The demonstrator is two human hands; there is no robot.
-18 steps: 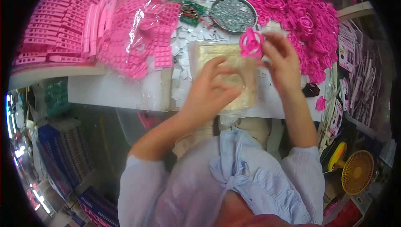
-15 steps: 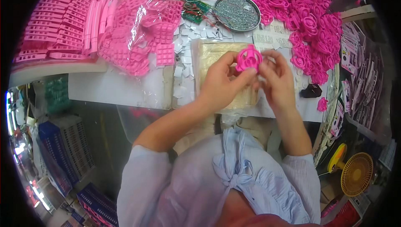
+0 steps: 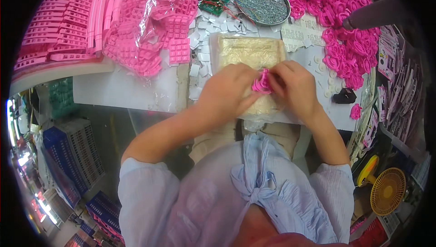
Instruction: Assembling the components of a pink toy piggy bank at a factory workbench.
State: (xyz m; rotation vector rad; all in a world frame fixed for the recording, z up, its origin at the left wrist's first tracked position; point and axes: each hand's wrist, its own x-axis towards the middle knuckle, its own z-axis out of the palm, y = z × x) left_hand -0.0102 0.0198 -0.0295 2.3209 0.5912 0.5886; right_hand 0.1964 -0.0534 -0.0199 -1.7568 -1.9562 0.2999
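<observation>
A small bright pink plastic part (image 3: 262,84) with ring-shaped openings sits over a clear-wrapped, cream-coloured pad (image 3: 250,47). My left hand (image 3: 230,89) is closed on its left side, thumb below and fingers above. At its other edge my right hand (image 3: 296,85) pinches, fingertips curled against the part. Whether a smaller piece is between those fingertips is hidden. A heap of similar pink ring-shaped parts (image 3: 347,49) lies at the far right of the table, and a round metal dish (image 3: 263,4) full of small silvery screws stands behind the pad.
Pink keypad sheets (image 3: 179,50) lie in a clear bag at the left, beside stacked pink strips (image 3: 63,17). White paper squares (image 3: 200,56) and green circuit boards (image 3: 213,1) lie nearby. A dark tool-like shape (image 3: 374,14) juts in at right. A yellow fan (image 3: 387,191) stands below right.
Both hands have lowered the pink part toward me and tilted it. The right fingers have closed in on it. A dark elongated shape has come into view at the upper right.
</observation>
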